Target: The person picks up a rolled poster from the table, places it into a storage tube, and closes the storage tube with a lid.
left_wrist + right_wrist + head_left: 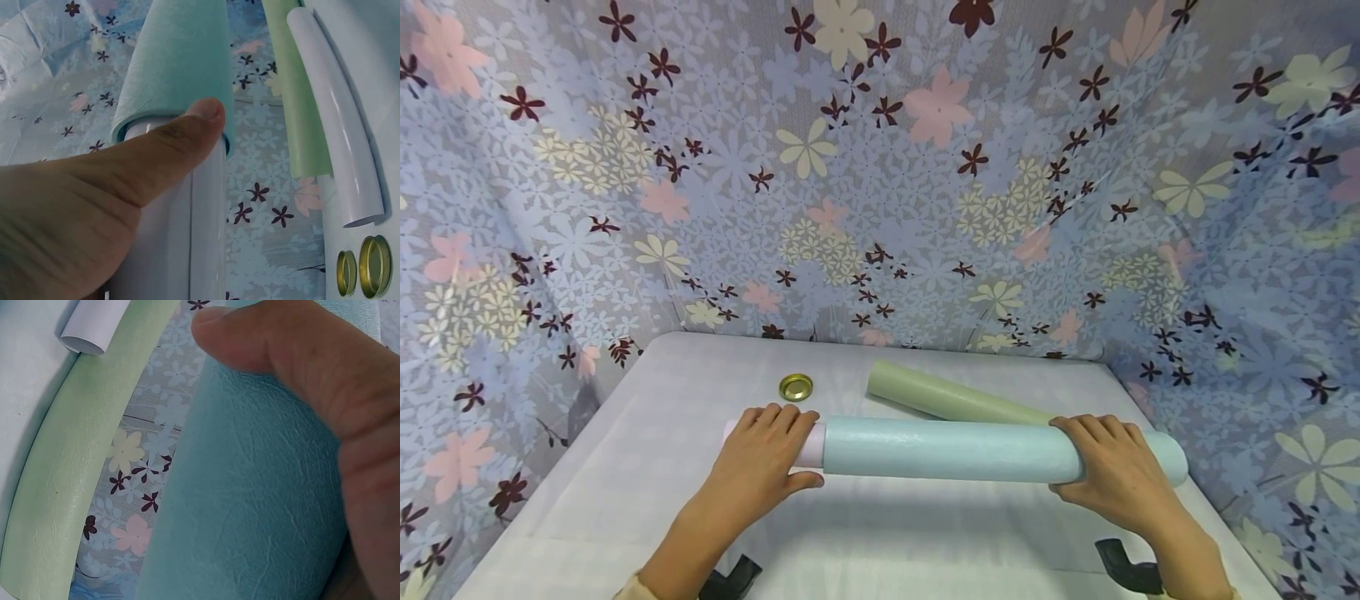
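Note:
My left hand (766,457) grips a white paper roll (810,447) near its left end. The roll's right part sits inside the open end of a wider pale blue textured paper roll (951,450). Around the right part of the blue roll, my right hand (1112,468) holds on from above. In the left wrist view, the thumb (181,140) of my left hand lies across the white roll and touches the blue rim (169,117). A lengthwise seam shows on the white roll. Both rolls lie nearly level, above the table's front part.
Behind the blue roll, a light green roll (951,394) lies slantwise on the white-covered table (685,392). A gold round lid (795,387) lies at the back left. The left wrist view shows a second lid (347,273) and another white tube (337,115). Floral cloth (880,208) surrounds the table.

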Demonstrator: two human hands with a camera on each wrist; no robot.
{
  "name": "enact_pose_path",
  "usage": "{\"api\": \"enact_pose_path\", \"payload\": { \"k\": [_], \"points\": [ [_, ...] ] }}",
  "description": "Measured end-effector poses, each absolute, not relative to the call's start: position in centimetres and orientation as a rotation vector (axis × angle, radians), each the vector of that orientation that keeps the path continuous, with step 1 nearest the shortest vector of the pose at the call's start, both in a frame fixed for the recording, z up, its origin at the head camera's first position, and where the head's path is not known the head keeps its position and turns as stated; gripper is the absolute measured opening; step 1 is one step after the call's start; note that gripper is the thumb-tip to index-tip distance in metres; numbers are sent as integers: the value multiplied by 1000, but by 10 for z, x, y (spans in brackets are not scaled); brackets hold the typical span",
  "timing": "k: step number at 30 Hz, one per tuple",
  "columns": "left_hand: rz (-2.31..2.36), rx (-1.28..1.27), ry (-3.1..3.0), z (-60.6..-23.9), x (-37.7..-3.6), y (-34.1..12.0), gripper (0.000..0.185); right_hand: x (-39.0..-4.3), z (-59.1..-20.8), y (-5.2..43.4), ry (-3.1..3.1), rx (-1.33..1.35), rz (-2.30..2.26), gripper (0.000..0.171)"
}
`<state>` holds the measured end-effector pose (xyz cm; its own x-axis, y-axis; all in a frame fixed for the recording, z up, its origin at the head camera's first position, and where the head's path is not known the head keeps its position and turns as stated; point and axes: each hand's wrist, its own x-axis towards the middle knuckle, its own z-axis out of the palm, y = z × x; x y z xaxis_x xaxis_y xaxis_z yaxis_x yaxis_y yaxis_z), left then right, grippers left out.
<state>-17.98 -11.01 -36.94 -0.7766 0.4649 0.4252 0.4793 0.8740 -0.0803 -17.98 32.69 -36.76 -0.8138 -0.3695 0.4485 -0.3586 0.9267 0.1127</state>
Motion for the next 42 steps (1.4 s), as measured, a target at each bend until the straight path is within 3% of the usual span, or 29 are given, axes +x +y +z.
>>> {"api": "enact_pose_path", "payload": {
  "k": [22, 42],
  "points": [
    [-321, -544, -2444, -368, -172, -164, 75, -178, -366, 333, -2664, 467, -22, 84],
    [-503, -568, -2408, -381, -166, -197, 74, -176, -365, 334, -2638, 499, 2, 82]
  ]
}}
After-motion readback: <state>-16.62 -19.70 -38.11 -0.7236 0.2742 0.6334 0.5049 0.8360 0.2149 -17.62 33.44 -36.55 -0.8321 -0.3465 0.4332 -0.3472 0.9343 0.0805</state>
